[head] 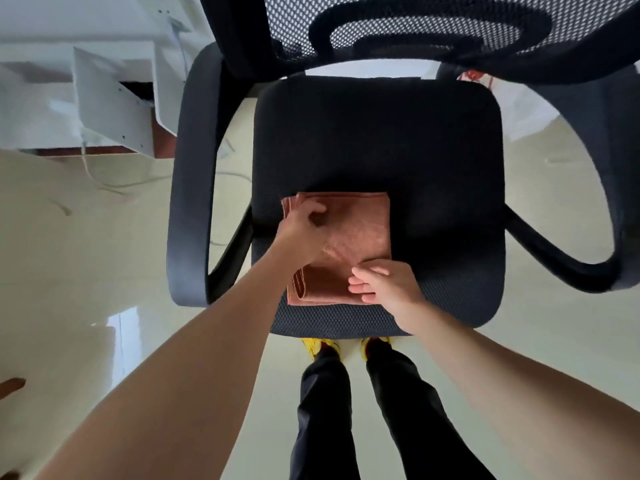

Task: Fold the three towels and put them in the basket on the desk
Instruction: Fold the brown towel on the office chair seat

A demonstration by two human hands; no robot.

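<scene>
A folded orange-brown towel (360,230) lies on the front left part of a black office chair seat (381,133). My left hand (304,226) rests on the towel's far left corner with its fingers curled down over the cloth. At the towel's near right corner, my right hand (384,285) lies with straight fingers pointing left across the folded edge. Layered edges of the fold show along the towel's left side. No basket and no other towels are in view.
The chair has a mesh backrest (415,26) and curved black armrests (187,174) on both sides. A white desk frame (110,102) with cables stands at the far left. My legs and yellow shoes (322,344) stand on the glossy pale floor.
</scene>
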